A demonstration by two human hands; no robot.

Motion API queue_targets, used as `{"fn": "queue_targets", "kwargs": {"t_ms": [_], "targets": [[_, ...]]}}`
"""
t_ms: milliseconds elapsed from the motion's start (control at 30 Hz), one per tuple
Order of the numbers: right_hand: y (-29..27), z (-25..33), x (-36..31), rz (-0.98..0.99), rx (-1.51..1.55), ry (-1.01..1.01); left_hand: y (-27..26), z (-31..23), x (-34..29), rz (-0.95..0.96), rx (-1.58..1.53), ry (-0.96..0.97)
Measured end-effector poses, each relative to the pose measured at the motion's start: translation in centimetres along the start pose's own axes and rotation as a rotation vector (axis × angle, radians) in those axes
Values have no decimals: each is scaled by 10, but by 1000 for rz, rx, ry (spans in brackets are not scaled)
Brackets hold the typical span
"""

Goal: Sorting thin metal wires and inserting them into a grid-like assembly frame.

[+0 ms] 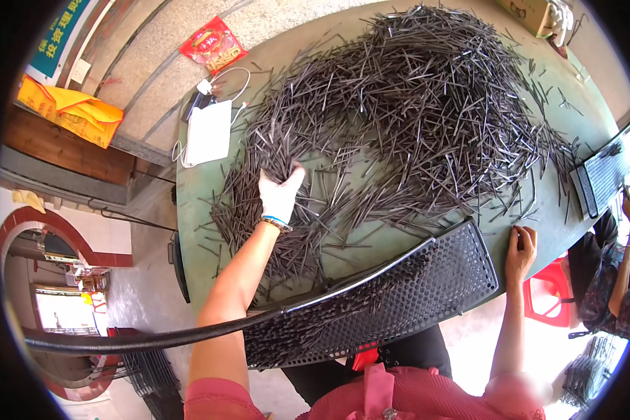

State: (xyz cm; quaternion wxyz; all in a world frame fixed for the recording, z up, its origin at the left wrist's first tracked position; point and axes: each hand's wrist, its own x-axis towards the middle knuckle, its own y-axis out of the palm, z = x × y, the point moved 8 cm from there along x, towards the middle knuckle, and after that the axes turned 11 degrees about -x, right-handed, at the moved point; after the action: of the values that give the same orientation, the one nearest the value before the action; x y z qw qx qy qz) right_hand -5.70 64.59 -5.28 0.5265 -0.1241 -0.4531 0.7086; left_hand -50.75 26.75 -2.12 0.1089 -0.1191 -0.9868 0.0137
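My left hand [278,196], which looks pale as if in a thin white glove, is closed round a bunch of thin dark sticks [276,148] at the left of the green table. More of these sticks lie round it. My right hand [521,253] is at the table's near right edge, fingers curled; whatever they may hold is hidden. Between my arms, a black perforated tray [469,262] slants along the near edge. Many short dark sticks stand in its holes, mostly in the left and middle parts; the right end shows bare holes.
A large heap of dark sticks [441,91] covers the table's far side. At the left lie a white flat object [210,133] with cables and a red packet [213,45]. A black curved bar [140,341] crosses low. At right, another person's arm [619,287] is near a second tray [602,178].
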Motion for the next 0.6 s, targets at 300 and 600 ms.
{"fn": "queue_targets", "kwargs": {"t_ms": [300,600], "targets": [[-2,0,0,-29,-10,-25,5,25,-8,-22,-233,-196],[2,-2,2,-9,4,-1,23,-10,-10,-26,-159,69]]}}
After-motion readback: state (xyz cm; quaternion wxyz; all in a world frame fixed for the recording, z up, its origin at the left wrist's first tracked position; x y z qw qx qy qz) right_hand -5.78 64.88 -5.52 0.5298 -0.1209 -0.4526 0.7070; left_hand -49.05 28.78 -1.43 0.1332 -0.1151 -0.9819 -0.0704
